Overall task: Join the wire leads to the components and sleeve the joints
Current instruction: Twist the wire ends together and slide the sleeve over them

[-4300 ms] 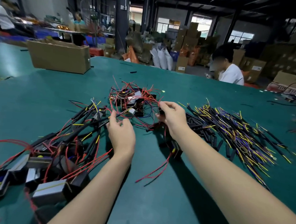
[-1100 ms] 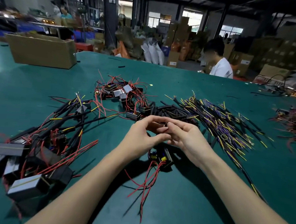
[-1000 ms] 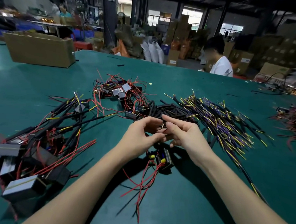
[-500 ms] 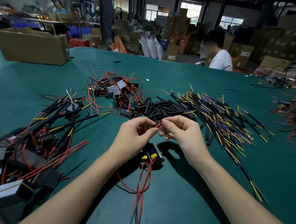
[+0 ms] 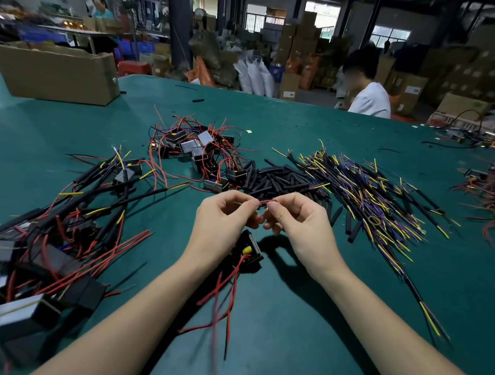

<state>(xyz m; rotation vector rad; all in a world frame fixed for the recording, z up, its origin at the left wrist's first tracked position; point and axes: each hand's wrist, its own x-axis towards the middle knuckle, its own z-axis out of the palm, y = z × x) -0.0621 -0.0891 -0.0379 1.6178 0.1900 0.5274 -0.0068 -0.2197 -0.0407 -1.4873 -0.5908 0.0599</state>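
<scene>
Green worktop (image 5: pixel 290 320). Both hands, left hand (image 5: pixel 224 220) and right hand (image 5: pixel 296 222), pinch thin red lead (image 5: pixel 264 202); limp, light, best held near its bare tip.

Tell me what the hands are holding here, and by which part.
Both hands pinch a thin red wire lead by its end: left hand and right hand fingertips meet there. The component hangs below, unheld.

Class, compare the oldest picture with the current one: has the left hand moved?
Yes. The left hand has moved right, away from the left wire pile, and now meets the right hand at the red wire.
</scene>
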